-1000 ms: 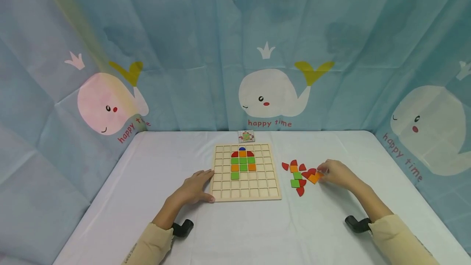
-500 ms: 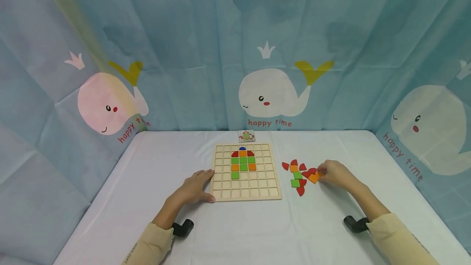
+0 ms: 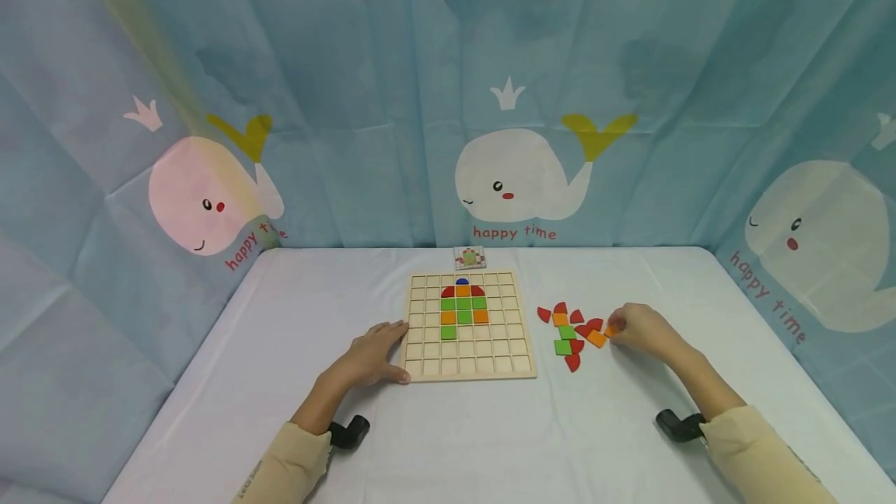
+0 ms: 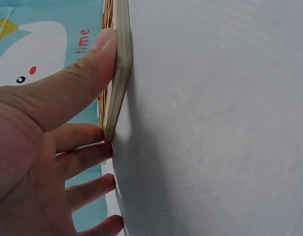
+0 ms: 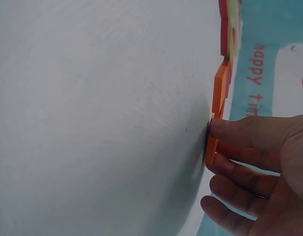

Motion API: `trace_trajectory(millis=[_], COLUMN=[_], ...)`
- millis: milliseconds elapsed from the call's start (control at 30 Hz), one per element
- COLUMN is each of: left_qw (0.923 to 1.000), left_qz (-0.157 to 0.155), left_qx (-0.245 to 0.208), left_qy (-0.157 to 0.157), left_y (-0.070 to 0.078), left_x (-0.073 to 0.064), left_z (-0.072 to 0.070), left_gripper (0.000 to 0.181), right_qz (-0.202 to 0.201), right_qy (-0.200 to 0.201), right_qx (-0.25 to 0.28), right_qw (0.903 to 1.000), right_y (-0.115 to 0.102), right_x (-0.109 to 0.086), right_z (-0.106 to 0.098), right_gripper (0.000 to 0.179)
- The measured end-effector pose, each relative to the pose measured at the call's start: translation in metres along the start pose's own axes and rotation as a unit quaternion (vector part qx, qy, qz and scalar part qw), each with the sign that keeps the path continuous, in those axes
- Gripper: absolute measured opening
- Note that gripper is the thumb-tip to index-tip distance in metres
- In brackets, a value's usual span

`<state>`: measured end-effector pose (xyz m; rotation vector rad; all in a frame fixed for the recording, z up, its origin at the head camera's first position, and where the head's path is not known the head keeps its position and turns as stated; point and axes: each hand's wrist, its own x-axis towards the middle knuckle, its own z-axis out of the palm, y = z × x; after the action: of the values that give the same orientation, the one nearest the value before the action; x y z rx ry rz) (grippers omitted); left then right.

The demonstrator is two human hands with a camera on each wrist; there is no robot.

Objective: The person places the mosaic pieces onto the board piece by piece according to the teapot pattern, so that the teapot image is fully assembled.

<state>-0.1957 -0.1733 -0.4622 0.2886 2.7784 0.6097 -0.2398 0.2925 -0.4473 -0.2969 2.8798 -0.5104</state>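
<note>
My right hand point(image 3: 640, 329) pinches an orange square tile point(image 3: 610, 330) at the right end of a loose group of tiles. In the right wrist view, thumb and fingers grip this tile point(image 5: 211, 150) low over the white cloth. A second orange tile point(image 3: 596, 339) lies just left of it, beside red quarter-round tiles point(image 3: 594, 324). My left hand point(image 3: 371, 354) rests at the left side of a wooden grid board point(image 3: 490, 360), fingers spread. In the left wrist view its thumb point(image 4: 95, 61) lies on the board's edge point(image 4: 123, 69), and the fingertips reach down to the cloth.
On the board, green point(image 3: 464, 317), orange point(image 3: 448, 317), red point(image 3: 477, 292) and blue point(image 3: 462, 282) tiles form a pattern. More green point(image 3: 563, 348) and red tiles point(image 3: 572, 363) lie right of the board. A small picture card point(image 3: 470, 257) lies behind it. A whale-print curtain point(image 3: 364, 177) backs the table.
The pinched orange tile has slid slightly right, opening a gap from the other orange tile. My left hand keeps its place at the board.
</note>
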Motion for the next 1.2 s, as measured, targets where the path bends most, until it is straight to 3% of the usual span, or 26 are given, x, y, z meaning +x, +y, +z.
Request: trace_trajectory(millis=[467, 733, 1200], left_qw=[1.0000, 1.0000, 1.0000], left_qz=[0.000, 0.000, 0.000], left_qx=[-0.004, -0.004, -0.003], left_qy=[0.000, 0.001, 0.000], left_y=[-0.001, 0.000, 0.001], left_x=[0.001, 0.000, -0.001], left_z=[0.000, 0.000, -0.001], left_gripper=[0.097, 0.097, 0.096], right_qz=[-0.016, -0.048, -0.045], right_qy=[0.021, 0.036, 0.029], right_qx=[0.008, 0.024, 0.043], right_qw=[0.9996, 0.9979, 0.9976], right_y=[-0.001, -0.012, -0.037], right_x=[0.001, 0.006, 0.014], right_z=[-0.001, 0.004, 0.007], right_gripper=[0.026, 0.024, 0.028])
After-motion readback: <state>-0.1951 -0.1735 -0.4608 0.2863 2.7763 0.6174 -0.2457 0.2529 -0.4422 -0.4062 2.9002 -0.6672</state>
